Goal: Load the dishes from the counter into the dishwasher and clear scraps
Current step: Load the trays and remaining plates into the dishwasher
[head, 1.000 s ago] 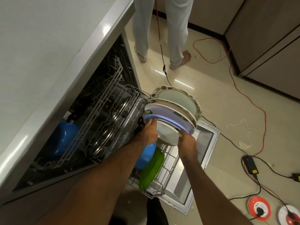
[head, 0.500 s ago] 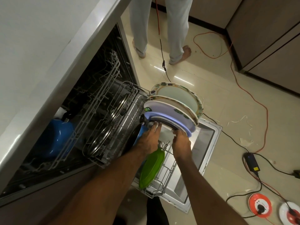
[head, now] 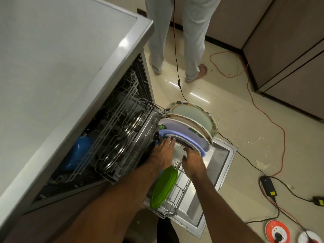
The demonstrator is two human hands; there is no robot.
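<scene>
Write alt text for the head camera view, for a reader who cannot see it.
A left hand and right hand hold a white plate in the pulled-out lower rack of a dishwasher, between a row of upright plates and a green dish. Another person's legs stand beyond, among floor cables.

The lower rack [head: 175,205] is pulled out over the open door [head: 222,156]. A row of plates [head: 192,115] stands on edge at its far end; a green dish [head: 164,186] leans near the front.
</scene>
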